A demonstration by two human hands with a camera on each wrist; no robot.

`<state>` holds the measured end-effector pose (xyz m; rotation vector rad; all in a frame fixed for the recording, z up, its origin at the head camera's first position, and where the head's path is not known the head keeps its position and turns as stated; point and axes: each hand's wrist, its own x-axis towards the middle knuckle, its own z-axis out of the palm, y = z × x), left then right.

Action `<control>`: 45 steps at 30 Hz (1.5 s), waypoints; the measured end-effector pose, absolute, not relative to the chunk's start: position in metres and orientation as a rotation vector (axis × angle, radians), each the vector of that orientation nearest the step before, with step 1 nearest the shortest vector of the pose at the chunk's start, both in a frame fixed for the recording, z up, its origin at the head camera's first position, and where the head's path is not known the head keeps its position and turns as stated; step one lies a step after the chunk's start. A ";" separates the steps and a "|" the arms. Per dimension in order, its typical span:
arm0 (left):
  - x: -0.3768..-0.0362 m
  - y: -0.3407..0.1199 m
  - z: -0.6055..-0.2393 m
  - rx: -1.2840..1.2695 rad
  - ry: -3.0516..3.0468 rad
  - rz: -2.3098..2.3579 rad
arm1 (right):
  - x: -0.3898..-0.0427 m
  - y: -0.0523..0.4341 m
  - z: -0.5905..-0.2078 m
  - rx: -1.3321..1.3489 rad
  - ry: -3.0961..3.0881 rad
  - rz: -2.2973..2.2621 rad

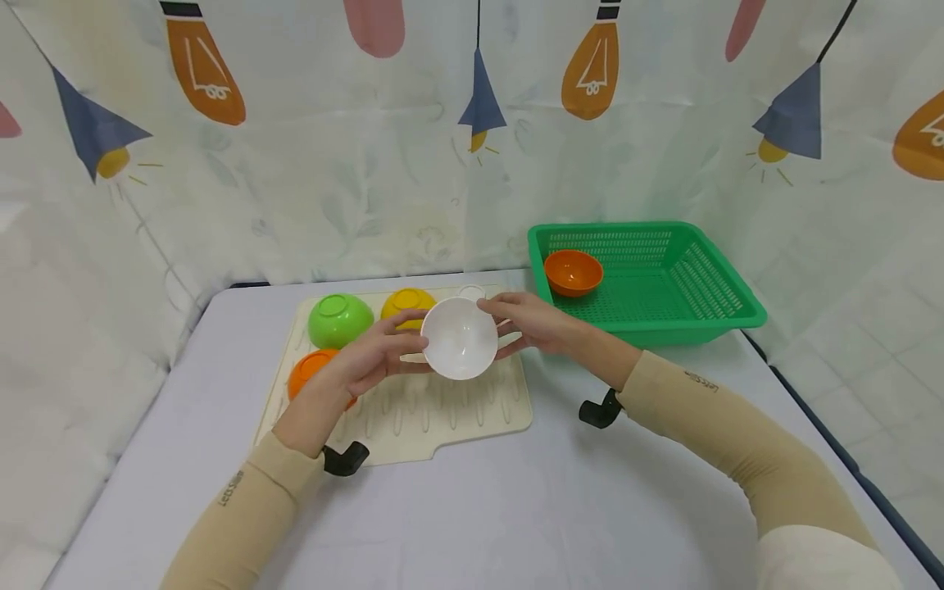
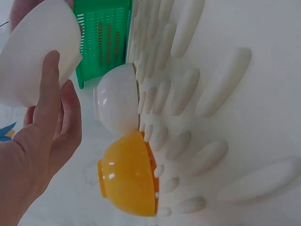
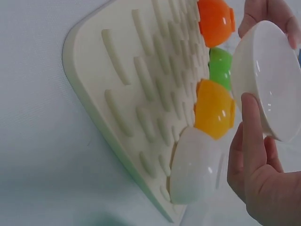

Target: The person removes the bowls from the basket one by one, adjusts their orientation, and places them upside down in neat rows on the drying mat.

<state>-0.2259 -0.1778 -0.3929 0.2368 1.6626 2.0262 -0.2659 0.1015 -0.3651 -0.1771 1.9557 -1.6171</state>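
Observation:
A white bowl (image 1: pixel 460 338) is raised over the cream draining mat (image 1: pixel 457 410), its inside turned toward me. My left hand (image 1: pixel 376 354) grips its left side and my right hand (image 1: pixel 533 319) its right, with thumbs at the rim and fingers along the outside. Upside down on the mat sit a green bowl (image 1: pixel 341 319), a yellow bowl (image 1: pixel 407 303) and an orange bowl (image 1: pixel 306 370), the orange one partly hidden by my left arm. A second white bowl (image 2: pixel 117 99) rests rim-down on the mat beside the yellow one, mostly hidden in the head view.
At the back right stands a green plastic basket (image 1: pixel 664 332) with an orange bowl (image 1: pixel 574 273) upright in its left end. A white cloth (image 1: pixel 487 524) covers the table. Printed curtains (image 1: pixel 310 188) hang behind and at the sides.

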 end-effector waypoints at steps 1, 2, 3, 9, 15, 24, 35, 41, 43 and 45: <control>-0.226 -0.178 -0.392 0.269 1.707 2.004 | -0.266 0.102 -0.365 -0.177 1.945 -1.615; -0.225 -0.178 -0.392 0.304 1.760 1.974 | -0.265 0.103 -0.366 -0.174 1.933 -1.613; -0.225 -0.178 -0.391 0.334 1.814 1.943 | -0.265 0.104 -0.366 -0.166 1.921 -1.611; -0.219 -0.179 -0.385 0.495 2.173 1.702 | -0.265 0.106 -0.370 -0.140 1.865 -1.559; -0.212 -0.180 -0.381 0.703 2.313 1.590 | -0.265 0.107 -0.370 -0.118 1.839 -1.524; -0.202 -0.173 -0.378 1.162 2.593 1.312 | -0.267 0.107 -0.370 -0.167 1.784 -1.495; -0.200 -0.163 -0.384 1.667 2.770 0.896 | -0.266 0.106 -0.368 -0.256 1.784 -1.481; -0.198 -0.157 -0.384 1.807 2.843 0.729 | -0.267 0.106 -0.368 -0.265 1.780 -1.463; -0.198 -0.156 -0.384 1.844 2.871 0.651 | -0.267 0.106 -0.369 -0.265 1.785 -1.461; -0.198 -0.155 -0.385 1.874 2.891 0.585 | -0.267 0.105 -0.369 -0.265 1.798 -1.461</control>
